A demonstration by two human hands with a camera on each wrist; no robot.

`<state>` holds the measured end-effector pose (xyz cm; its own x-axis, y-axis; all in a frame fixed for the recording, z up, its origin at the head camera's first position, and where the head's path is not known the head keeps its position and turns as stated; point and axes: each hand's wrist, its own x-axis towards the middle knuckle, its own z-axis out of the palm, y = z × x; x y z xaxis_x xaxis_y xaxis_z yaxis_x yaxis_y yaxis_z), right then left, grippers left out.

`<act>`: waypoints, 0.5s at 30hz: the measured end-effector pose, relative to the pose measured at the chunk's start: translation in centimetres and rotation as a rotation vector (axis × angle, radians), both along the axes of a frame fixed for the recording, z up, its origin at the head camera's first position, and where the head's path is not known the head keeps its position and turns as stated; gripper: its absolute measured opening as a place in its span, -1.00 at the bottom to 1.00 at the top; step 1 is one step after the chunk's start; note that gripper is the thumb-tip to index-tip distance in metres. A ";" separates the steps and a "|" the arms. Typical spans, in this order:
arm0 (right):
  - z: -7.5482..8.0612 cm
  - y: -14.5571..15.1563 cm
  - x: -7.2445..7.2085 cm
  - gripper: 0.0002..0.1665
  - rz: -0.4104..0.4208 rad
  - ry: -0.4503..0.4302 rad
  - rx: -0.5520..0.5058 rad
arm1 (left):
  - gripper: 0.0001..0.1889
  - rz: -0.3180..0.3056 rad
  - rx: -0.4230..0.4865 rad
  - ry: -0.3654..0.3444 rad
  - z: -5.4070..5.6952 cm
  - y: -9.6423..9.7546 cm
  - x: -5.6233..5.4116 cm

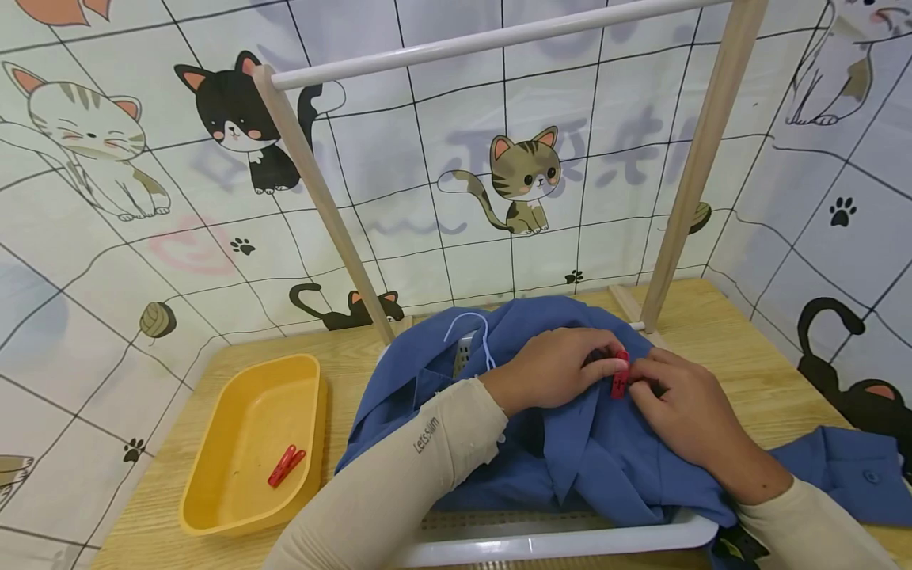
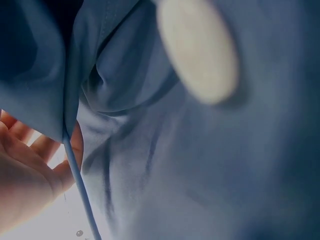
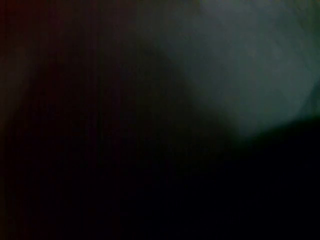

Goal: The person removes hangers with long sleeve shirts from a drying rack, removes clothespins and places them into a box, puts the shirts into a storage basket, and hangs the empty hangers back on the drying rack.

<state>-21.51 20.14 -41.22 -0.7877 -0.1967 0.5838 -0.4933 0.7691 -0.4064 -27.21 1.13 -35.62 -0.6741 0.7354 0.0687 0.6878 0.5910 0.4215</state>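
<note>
A blue shirt [image 1: 492,467] lies heaped in a white basket [image 1: 556,546], and the pale hook of a clothes hanger [image 1: 466,317] sticks out of it. My left hand [image 1: 552,370] pinches a red clothespin [image 1: 620,376] between thumb and fingers, over the right part of the shirt. Right beside the clothespin, my right hand [image 1: 684,400] has its fingers curled, pinching the shirt's cloth; its fingertips are partly hidden. Blue cloth [image 2: 135,145] fills most of the left wrist view, with a thin rod [image 2: 80,185] crossing in front of fingers. The right wrist view is nearly black.
At left on the wooden table [image 1: 153,483] stands a yellow tray [image 1: 249,396] holding red clothespins [image 1: 286,465]. Behind the basket rises a wooden rack with a white crossbar [image 1: 499,36]. A shirt cuff [image 1: 848,471] spreads on the table at right.
</note>
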 end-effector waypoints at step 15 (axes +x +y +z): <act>0.0 0.0 0.0 -0.75 -0.002 -0.009 0.002 | -0.72 0.011 0.049 -0.057 0.1 -0.3 0.1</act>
